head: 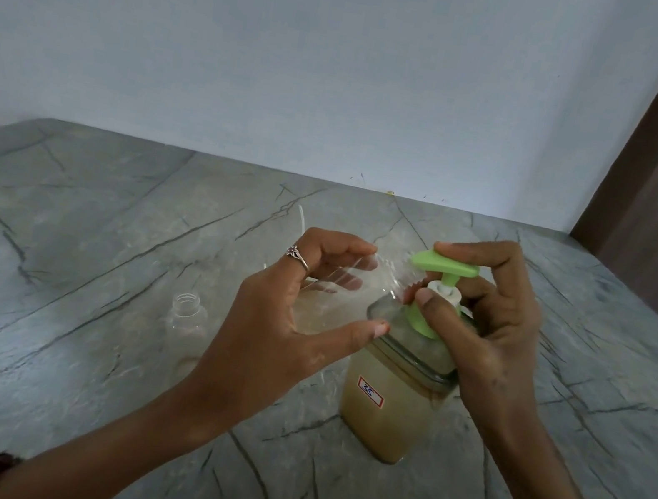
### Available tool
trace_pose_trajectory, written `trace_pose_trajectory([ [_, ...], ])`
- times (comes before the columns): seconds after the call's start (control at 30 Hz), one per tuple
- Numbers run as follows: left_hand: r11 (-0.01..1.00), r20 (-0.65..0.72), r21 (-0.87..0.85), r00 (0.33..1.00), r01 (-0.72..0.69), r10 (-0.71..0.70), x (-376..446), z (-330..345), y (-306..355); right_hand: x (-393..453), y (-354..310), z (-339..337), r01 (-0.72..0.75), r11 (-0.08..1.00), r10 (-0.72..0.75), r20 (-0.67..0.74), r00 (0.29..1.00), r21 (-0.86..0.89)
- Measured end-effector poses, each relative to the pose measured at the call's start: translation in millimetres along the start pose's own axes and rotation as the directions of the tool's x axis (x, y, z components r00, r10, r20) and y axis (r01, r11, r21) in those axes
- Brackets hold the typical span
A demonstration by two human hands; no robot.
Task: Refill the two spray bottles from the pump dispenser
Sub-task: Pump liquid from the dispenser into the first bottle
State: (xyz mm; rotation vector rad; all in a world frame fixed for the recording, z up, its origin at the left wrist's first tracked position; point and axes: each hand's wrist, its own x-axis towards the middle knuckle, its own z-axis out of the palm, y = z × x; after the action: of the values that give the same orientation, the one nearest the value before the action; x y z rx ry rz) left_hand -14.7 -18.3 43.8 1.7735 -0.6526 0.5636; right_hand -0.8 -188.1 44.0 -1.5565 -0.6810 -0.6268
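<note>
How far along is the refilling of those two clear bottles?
Early, it seems. Done: both bottles are uncapped; the second bottle stands open on the counter and looks empty. In hand: the left hand holds a clear bottle tilted with its mouth under the green pump spout, and the right hand grips the pump dispenser. Little liquid shows in that bottle. Left: filling both and capping them.
</note>
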Motion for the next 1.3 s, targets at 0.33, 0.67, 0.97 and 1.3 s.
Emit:
trace_pose_trajectory([
  [0.33, 1.0, -0.001, -0.028, 1.0, 0.011, -0.012, 0.0, -0.1, 0.4, -0.1, -0.3, -1.0, 0.017, 1.0, -0.017, 0.006, 1.0, 0.014],
  [0.67, 1.0, 0.016, -0.029, 1.0, 0.011, -0.011, -1.5, 2.4, -0.3, 6.9, -4.6, -1.1, -0.012, 1.0, 0.012, -0.05, 0.999, -0.011],
  [0.97, 0.999, 0.0, -0.03, 1.0, 0.01, -0.01, -0.3, 0.9, 0.2, -0.2, -1.8, 0.9, 0.01, 1.0, -0.01, -0.012, 1.0, 0.0],
  [1.3, 1.0, -0.001, -0.019, 1.0, 0.008, -0.008, -0.5, 0.3, 0.6, 0.7, -2.6, 0.9, 0.023, 0.999, -0.023, -0.011, 1.0, 0.022],
])
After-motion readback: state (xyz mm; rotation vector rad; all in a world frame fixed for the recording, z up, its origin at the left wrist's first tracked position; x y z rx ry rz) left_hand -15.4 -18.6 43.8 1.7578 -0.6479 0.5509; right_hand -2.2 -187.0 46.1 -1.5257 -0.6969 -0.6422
